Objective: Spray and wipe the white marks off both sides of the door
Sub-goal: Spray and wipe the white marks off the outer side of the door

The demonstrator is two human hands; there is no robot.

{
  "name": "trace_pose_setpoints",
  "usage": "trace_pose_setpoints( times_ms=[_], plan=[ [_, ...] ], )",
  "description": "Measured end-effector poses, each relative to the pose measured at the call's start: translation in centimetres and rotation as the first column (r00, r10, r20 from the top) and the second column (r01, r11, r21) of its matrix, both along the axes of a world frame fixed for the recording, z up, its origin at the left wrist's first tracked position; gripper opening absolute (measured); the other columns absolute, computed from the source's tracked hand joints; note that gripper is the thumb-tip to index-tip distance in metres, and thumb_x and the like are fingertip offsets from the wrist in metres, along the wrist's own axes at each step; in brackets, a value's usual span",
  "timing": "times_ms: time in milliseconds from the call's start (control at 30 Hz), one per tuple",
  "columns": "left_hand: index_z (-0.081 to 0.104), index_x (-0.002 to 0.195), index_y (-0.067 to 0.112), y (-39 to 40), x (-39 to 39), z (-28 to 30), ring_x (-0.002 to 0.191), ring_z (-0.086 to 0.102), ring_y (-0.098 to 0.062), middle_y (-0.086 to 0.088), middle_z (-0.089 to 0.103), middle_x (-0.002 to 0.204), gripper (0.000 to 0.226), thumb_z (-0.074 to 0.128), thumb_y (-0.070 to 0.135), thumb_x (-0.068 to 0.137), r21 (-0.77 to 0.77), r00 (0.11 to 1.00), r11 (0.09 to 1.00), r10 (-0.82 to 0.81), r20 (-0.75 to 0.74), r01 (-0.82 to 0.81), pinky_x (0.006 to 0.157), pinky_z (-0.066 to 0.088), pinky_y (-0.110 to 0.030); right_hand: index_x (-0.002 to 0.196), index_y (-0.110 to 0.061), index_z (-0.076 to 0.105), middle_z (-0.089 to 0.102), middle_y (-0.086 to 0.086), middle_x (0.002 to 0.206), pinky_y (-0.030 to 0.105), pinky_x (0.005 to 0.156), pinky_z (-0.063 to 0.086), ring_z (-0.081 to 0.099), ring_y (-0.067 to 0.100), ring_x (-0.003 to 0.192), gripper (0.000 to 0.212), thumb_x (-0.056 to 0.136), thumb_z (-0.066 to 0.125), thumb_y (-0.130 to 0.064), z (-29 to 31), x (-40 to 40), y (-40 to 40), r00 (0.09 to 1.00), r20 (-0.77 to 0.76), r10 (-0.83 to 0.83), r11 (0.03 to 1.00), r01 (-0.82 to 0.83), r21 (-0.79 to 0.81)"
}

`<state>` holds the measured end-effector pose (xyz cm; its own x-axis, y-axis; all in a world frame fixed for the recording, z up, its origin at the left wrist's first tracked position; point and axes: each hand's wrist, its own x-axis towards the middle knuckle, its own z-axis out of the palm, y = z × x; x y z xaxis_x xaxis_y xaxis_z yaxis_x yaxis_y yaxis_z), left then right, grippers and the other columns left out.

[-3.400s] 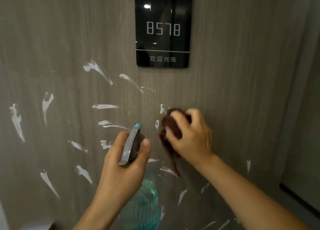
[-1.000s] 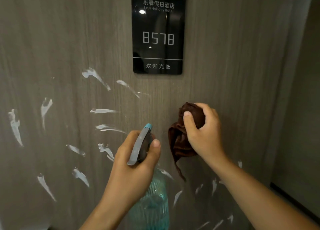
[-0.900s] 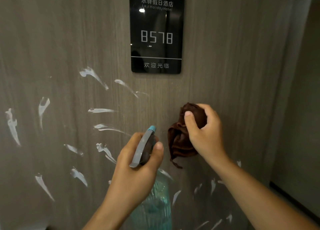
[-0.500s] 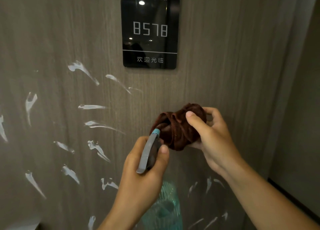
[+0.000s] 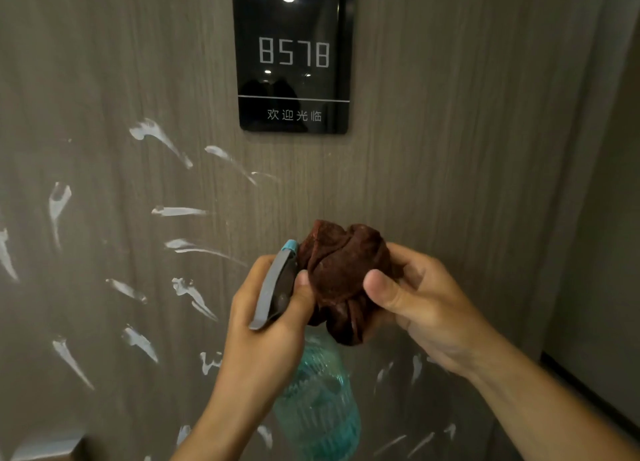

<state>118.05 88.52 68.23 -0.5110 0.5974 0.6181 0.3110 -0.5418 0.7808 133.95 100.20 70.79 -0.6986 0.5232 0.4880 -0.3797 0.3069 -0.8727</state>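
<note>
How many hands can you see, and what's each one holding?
2. The left hand is low in the middle and grips the spray bottle. The right hand is just beside it and holds the bunched brown cloth. None looks hidden.

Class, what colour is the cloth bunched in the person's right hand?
Dark reddish brown, the cloth shows best in the head view.

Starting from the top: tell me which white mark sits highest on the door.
The hooked streak left of the room-number plate; every other white mark lies lower.
</note>
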Motion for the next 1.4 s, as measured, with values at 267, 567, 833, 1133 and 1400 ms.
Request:
trace_pose_setpoints(
  times_ms=[267,567,833,1133,1400],
  plan=[
    [0.072,0.1,0.018,-1.0,0.2,0.8,0.074,0.052,-0.019,-0.027,0.059,0.089,0.005,0.072,0.013,0.099,-0.028,0.992,0.992,-0.124,-0.027,0.123,0.067,0.043,-0.032,0.103,-0.014,0.07,0.069,0.014,0.101,0.039,0.065,0.061,0.069,0.029,0.092,0.051,0.072,0.092,-0.048,0.6,0.9,0.1,0.991,0.001,0.133,0.991,-0.133,-0.015],
    [0.07,0.098,0.009,0.5,-0.1,0.5,0.069,0.052,-0.024,-0.017,0.061,0.079,0.003,0.073,0.011,0.098,-0.054,0.991,0.99,-0.13,-0.039,0.128,0.063,0.044,-0.028,0.097,-0.003,0.06,0.065,0.017,0.093,0.035,0.073,0.058,0.066,0.029,0.089,0.058,0.072,0.093,-0.042,0.3,1.2,-0.3,0.992,-0.083,0.097,0.995,-0.098,-0.011],
    [0.072,0.097,0.031,-0.3,-0.1,0.6,0.089,0.075,-0.023,-0.002,0.075,0.092,0.013,0.063,0.039,0.09,-0.008,0.998,0.999,0.051,-0.043,-0.052,0.08,0.061,-0.061,0.134,-0.026,0.053,0.066,-0.004,0.119,0.026,0.077,0.061,0.07,0.012,0.104,0.062,0.083,0.087,-0.028,4.5,1.1,1.6,0.766,-0.31,-0.563,0.735,0.636,0.237],
    [0.073,0.087,0.029,-0.8,-0.8,1.5,0.086,0.076,-0.019,-0.003,0.076,0.093,0.016,0.065,0.02,0.097,0.008,0.998,0.999,0.046,-0.04,-0.045,0.075,0.066,-0.043,0.146,-0.011,0.041,0.043,0.02,0.134,0.039,0.069,0.046,0.05,0.041,0.105,0.072,0.094,0.054,-0.059,6.6,-2.7,6.7,0.215,-0.485,-0.848,-0.239,0.661,0.711],
    [0.075,0.086,0.03,-0.9,-1.4,1.9,0.089,0.075,-0.019,-0.004,0.077,0.093,0.015,0.066,0.022,0.096,0.01,0.999,0.999,0.036,-0.027,-0.036,0.073,0.065,-0.035,0.118,-0.01,0.066,0.057,0.015,0.112,0.034,0.065,0.047,0.058,0.034,0.089,0.033,0.098,0.06,-0.036,8.4,-4.2,7.4,0.317,-0.619,-0.718,-0.197,0.761,0.618]
  ],
)
